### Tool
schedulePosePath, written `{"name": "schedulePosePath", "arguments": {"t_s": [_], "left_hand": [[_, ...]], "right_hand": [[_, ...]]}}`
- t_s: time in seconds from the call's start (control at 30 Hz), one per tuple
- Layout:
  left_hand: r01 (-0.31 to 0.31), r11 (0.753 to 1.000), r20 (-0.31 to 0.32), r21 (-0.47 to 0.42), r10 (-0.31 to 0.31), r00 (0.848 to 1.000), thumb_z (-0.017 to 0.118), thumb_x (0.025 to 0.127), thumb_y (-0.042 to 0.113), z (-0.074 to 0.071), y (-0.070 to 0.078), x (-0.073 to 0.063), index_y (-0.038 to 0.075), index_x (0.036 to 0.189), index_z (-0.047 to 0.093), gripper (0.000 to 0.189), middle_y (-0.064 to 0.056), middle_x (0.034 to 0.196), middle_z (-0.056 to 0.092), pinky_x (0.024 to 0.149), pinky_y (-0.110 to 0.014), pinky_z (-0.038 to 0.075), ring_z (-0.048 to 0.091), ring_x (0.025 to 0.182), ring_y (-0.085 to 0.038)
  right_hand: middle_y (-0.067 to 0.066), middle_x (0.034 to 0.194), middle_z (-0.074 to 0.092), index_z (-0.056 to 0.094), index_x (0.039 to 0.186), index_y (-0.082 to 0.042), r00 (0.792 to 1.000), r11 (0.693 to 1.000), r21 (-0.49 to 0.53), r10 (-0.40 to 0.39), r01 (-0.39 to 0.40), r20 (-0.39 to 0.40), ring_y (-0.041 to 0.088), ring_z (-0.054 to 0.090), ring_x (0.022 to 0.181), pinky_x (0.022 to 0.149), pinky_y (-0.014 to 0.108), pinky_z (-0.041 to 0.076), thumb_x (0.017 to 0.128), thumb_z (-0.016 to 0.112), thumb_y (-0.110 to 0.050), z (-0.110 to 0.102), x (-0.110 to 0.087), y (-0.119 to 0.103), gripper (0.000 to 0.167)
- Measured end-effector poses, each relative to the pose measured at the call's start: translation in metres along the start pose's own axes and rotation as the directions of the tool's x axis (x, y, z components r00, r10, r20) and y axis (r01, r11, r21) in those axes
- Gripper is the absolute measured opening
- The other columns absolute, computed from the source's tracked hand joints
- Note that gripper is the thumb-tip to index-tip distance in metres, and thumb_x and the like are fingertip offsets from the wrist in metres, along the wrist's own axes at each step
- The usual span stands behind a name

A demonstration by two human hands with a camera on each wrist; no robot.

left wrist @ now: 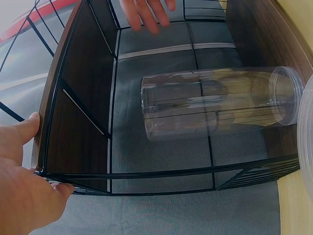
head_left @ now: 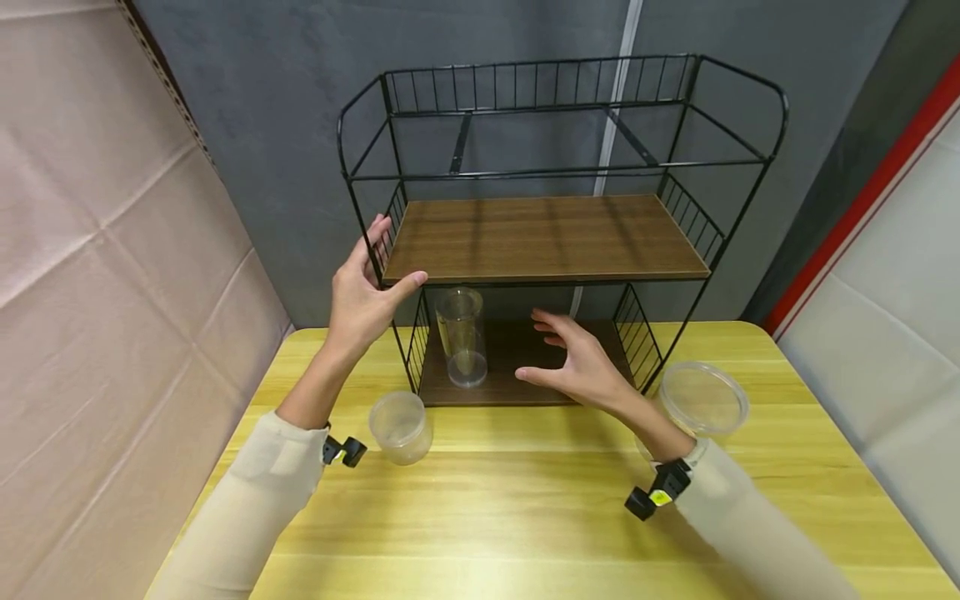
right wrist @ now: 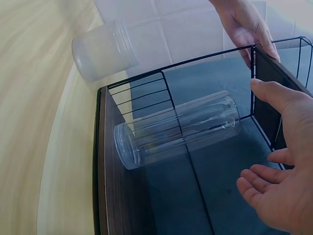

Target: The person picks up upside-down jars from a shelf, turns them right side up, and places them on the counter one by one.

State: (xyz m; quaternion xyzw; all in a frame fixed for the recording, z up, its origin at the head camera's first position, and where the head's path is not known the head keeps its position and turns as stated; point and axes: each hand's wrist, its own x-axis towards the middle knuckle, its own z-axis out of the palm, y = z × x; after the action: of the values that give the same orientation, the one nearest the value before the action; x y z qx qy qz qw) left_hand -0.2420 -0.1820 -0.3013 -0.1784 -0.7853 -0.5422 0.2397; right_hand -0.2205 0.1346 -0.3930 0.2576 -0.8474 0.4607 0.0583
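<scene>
My left hand [head_left: 362,287] grips the left side of a black wire rack [head_left: 570,174] at its middle shelf, thumb over the front corner and fingers around the side post. A tall clear plastic jar [head_left: 462,337] stands on the left part of the lower shelf, its ringed end down, as the right wrist view [right wrist: 178,127] shows. The right hand [head_left: 577,358] reaches into the lower level, fingers spread and relaxed, holding nothing. It is to the right of the jar, apart from it.
A small translucent jar [head_left: 401,429] stands on the wooden table [head_left: 480,517] before the rack's front left corner. To the right, a wide clear jar [head_left: 705,400] is partly behind the right forearm. The rack's top level is a bare frame. A grey wall backs it.
</scene>
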Motion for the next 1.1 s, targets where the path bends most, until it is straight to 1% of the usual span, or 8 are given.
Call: {"name": "schedulePosePath", "arguments": {"t_s": [0.2, 0.37, 0.53, 0.7, 0.9, 1.0, 1.1], "left_hand": [[0.004, 1.0, -0.002, -0.003, -0.004, 1.0, 0.085, 0.091, 0.011, -0.001, 0.001, 0.0, 0.013, 0.161, 0.044, 0.081, 0.003, 0.171, 0.035, 0.125, -0.031, 0.038, 0.039, 0.154, -0.012], [0.002, 1.0, -0.002, -0.006, -0.002, 1.0, 0.084, 0.092, 0.009, -0.001, 0.002, 0.0, 0.012, 0.161, 0.044, 0.081, 0.002, 0.171, 0.035, 0.125, -0.03, 0.037, 0.038, 0.154, -0.012], [0.001, 1.0, 0.002, -0.011, -0.001, 1.0, 0.084, 0.092, 0.009, 0.0, 0.001, 0.0, 0.009, 0.163, 0.04, 0.083, 0.001, 0.171, 0.034, 0.125, -0.03, 0.036, 0.037, 0.155, -0.012], [0.005, 1.0, 0.007, -0.017, -0.005, 1.0, 0.084, 0.092, 0.008, 0.0, 0.0, 0.0, 0.007, 0.164, 0.036, 0.087, -0.001, 0.172, 0.033, 0.125, -0.028, 0.035, 0.036, 0.156, -0.012], [0.001, 1.0, 0.007, -0.011, -0.001, 1.0, 0.083, 0.092, 0.007, 0.0, 0.001, 0.0, 0.005, 0.165, 0.035, 0.087, -0.003, 0.172, 0.034, 0.126, -0.03, 0.035, 0.036, 0.156, -0.016], [0.001, 1.0, 0.009, -0.005, -0.001, 1.0, 0.083, 0.092, 0.009, -0.001, 0.001, 0.001, 0.006, 0.165, 0.034, 0.088, -0.005, 0.171, 0.035, 0.126, -0.031, 0.035, 0.036, 0.156, -0.017], [0.011, 1.0, 0.015, 0.0, -0.011, 1.0, 0.083, 0.093, 0.01, -0.001, 0.001, 0.001, 0.008, 0.166, 0.033, 0.089, -0.006, 0.171, 0.035, 0.126, -0.03, 0.035, 0.036, 0.156, -0.016]], "right_hand": [[0.018, 0.158, 0.05, 0.043, 0.16, -0.004, 1.0, 0.999, 0.031, 0.014, -0.014, -0.002, 0.036, 0.053, 0.142, 0.117, 0.048, 0.049, 0.085, 0.092, -0.025, 0.01, 0.012, 0.002, 0.092], [0.018, 0.159, 0.049, 0.041, 0.161, -0.004, 1.0, 0.998, 0.062, 0.023, -0.024, 0.002, 0.037, 0.052, 0.144, 0.118, 0.047, 0.047, 0.086, 0.091, -0.025, 0.021, 0.026, 0.004, 0.092], [0.019, 0.159, 0.05, 0.04, 0.162, -0.003, 0.999, 0.993, 0.109, 0.05, -0.05, -0.004, 0.039, 0.052, 0.144, 0.119, 0.047, 0.047, 0.087, 0.089, -0.025, 0.03, 0.038, 0.005, 0.092], [0.019, 0.159, 0.05, 0.04, 0.162, -0.003, 0.998, 0.991, 0.118, 0.068, -0.067, -0.008, 0.037, 0.052, 0.144, 0.119, 0.047, 0.047, 0.087, 0.089, -0.028, 0.039, 0.05, 0.006, 0.093], [0.021, 0.16, 0.048, 0.039, 0.162, -0.001, 0.999, 0.991, 0.128, 0.048, -0.046, -0.017, 0.039, 0.05, 0.146, 0.119, 0.049, 0.047, 0.085, 0.09, -0.028, 0.051, 0.067, 0.004, 0.096], [0.02, 0.16, 0.048, 0.04, 0.161, -0.002, 0.999, 0.99, 0.137, 0.042, -0.039, -0.023, 0.038, 0.049, 0.146, 0.119, 0.05, 0.047, 0.085, 0.091, -0.028, 0.058, 0.075, 0.003, 0.096], [0.02, 0.16, 0.048, 0.04, 0.161, -0.001, 0.998, 0.989, 0.141, 0.054, -0.05, -0.026, 0.038, 0.05, 0.145, 0.118, 0.052, 0.047, 0.085, 0.091, -0.029, 0.064, 0.08, 0.003, 0.095]]}}
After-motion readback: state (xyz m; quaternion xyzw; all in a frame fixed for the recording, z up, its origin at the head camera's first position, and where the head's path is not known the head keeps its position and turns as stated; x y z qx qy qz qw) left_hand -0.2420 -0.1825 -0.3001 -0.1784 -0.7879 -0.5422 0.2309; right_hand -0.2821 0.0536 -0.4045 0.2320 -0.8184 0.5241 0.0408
